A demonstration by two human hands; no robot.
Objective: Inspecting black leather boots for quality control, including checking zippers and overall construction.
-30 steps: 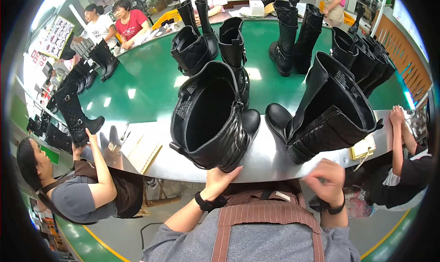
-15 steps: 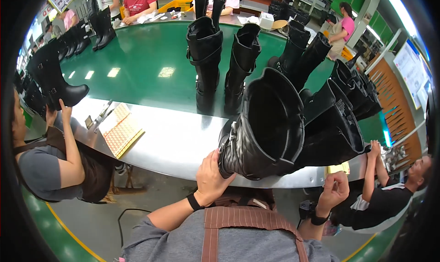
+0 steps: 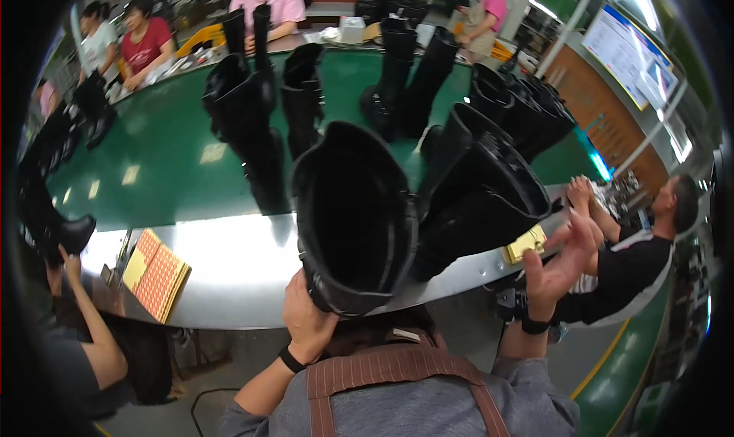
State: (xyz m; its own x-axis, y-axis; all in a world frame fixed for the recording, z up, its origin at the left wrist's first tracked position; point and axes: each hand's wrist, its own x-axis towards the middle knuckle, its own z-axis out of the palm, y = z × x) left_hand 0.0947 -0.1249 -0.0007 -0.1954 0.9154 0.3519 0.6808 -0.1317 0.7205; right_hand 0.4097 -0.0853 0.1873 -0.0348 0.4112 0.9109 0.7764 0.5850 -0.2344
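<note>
A tall black boot stands at the metal edge in front of me, its wide shaft opening facing up toward me. My left hand is closed around the lower near side of this boot; part of the fingers is hidden behind it. Just to the right, a second tall black boot leans with its opening tilted my way. My right hand is raised in the air beside that second boot, fingers spread and holding nothing.
A metal strip borders the green tabletop. An orange-patterned pad lies left, a yellow pad right. More black boots stand beyond. Co-workers sit at both sides; the left one's hand touches a boot.
My right hand has risen and gone from curled fingers to spread ones. My left hand still grips the boot. The whole view has shifted, so most things appear farther left.
</note>
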